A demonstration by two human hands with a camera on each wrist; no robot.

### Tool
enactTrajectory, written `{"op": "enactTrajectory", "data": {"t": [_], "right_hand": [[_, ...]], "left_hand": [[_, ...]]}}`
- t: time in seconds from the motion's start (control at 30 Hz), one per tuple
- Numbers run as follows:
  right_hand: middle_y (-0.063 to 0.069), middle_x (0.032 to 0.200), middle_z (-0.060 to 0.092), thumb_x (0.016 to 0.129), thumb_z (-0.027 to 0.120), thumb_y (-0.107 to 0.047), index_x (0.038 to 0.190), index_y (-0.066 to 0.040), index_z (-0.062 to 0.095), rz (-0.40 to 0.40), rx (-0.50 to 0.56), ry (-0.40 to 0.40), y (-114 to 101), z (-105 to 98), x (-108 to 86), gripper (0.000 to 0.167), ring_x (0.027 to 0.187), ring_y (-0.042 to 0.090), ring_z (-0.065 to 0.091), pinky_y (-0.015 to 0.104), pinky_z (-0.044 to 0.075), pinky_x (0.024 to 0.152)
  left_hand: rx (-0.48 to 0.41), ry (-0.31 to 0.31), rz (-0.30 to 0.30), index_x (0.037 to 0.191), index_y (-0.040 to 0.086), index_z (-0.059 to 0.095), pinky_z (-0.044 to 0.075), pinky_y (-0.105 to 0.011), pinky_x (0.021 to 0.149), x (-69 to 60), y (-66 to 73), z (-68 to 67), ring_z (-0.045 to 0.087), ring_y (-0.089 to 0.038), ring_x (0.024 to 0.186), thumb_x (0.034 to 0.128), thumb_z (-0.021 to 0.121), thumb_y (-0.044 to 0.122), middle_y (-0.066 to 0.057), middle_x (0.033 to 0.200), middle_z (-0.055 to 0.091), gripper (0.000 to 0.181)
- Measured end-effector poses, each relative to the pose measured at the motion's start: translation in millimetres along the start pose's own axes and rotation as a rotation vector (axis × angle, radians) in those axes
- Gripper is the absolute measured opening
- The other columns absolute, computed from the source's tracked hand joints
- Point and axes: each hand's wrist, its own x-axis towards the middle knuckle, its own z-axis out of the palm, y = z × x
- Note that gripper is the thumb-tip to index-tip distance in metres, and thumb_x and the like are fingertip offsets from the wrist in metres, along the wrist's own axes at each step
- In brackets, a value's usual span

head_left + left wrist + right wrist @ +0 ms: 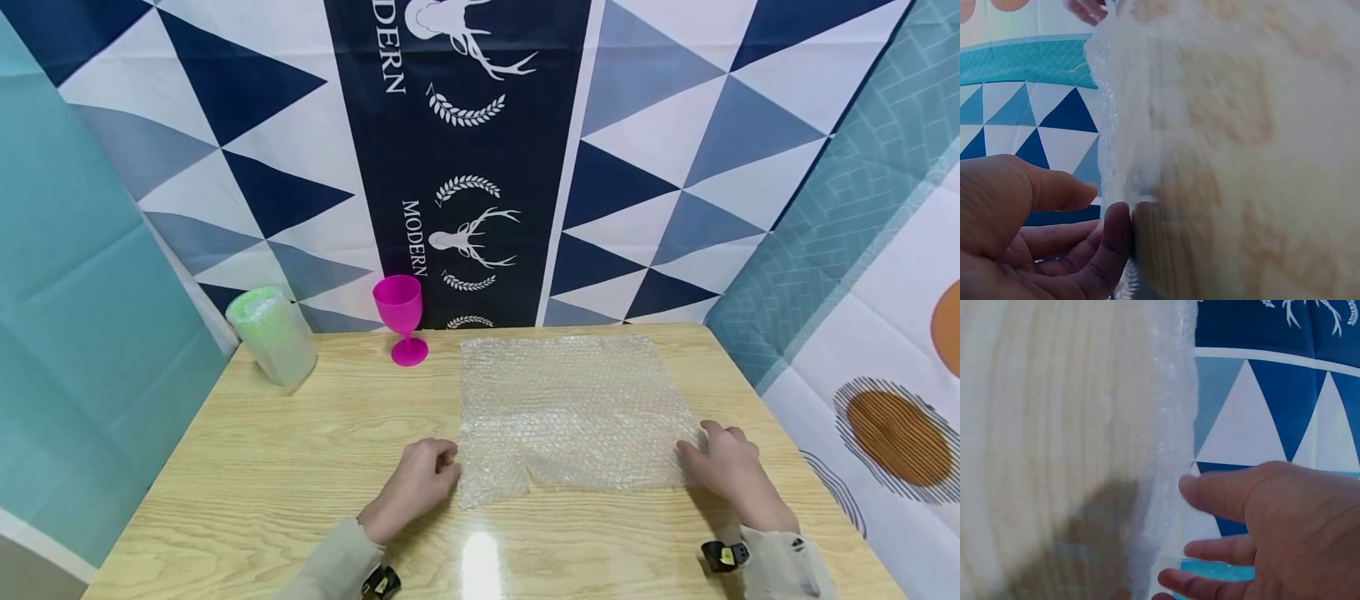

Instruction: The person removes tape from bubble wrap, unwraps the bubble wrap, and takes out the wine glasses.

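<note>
A clear sheet of bubble wrap (573,408) lies flat on the wooden table, with a small tear in its front edge. Beside its left edge is my left hand (422,479), fingers loosely bent. In the left wrist view a gap shows between the thumb (1063,190) and the fingers, with fingertips by the sheet's edge (1109,119). My right hand (727,467) is at the sheet's right edge, fingers relaxed and spread. The right wrist view shows its thumb tip (1194,487) close to the bubble wrap (1172,412); whether it touches cannot be told.
A magenta plastic goblet (399,306) stands upright at the table's back edge. Left of it, a green cylindrical object (273,342) in clear wrapping stands at the back left corner. Patterned cloth (645,167) hangs behind the wooden table (315,450) and along both sides.
</note>
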Motion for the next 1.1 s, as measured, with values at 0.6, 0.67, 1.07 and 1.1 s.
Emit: {"op": "enactTrajectory", "data": {"t": [0.6, 0.67, 1.07, 1.1], "right_hand": [[0.006, 0.068, 0.058, 0.101, 0.063, -0.025, 0.08, 0.0, 0.064, 0.164, 0.099, -0.047, 6, 6, 4.7, 0.032, 0.065, 0.02, 0.053, 0.03, 0.042, 0.057], [0.008, 0.072, 0.062, 0.1, 0.065, -0.024, 0.085, 0.002, 0.068, 0.174, 0.104, -0.045, 6, 5, 6.2, 0.03, 0.068, 0.021, 0.056, 0.031, 0.045, 0.057], [0.019, 0.085, 0.067, 0.098, 0.07, -0.023, 0.092, 0.008, 0.068, 0.215, 0.126, -0.004, 17, 0, 17.8, 0.032, 0.077, 0.028, 0.06, 0.038, 0.052, 0.062], [0.018, 0.084, 0.066, 0.098, 0.07, -0.024, 0.091, 0.007, 0.068, 0.217, 0.126, -0.004, 19, 0, 18.7, 0.032, 0.077, 0.028, 0.06, 0.037, 0.052, 0.062]], "left_hand": [[-0.093, -0.167, -0.176, 0.062, 0.013, 0.063, 0.035, -0.016, 0.048, 6.6, 0.5, -3.0, 0.039, -0.002, 0.048, 0.0913, 0.076, 0.019, 0.011, 0.054, 0.049, 0.032], [-0.069, -0.181, -0.17, 0.062, 0.013, 0.062, 0.035, -0.016, 0.048, 8.7, 1.5, -2.1, 0.04, -0.002, 0.048, 0.0908, 0.077, 0.017, 0.011, 0.055, 0.049, 0.033], [-0.026, -0.23, -0.225, 0.069, 0.012, 0.062, 0.04, -0.021, 0.043, 27.5, 6.1, 4.1, 0.047, -0.007, 0.042, 0.0913, 0.077, 0.018, 0.005, 0.056, 0.055, 0.028], [-0.026, -0.233, -0.233, 0.07, 0.012, 0.061, 0.041, -0.021, 0.043, 28.8, 6.7, 4.4, 0.047, -0.007, 0.042, 0.0912, 0.077, 0.019, 0.005, 0.057, 0.056, 0.027]]}}
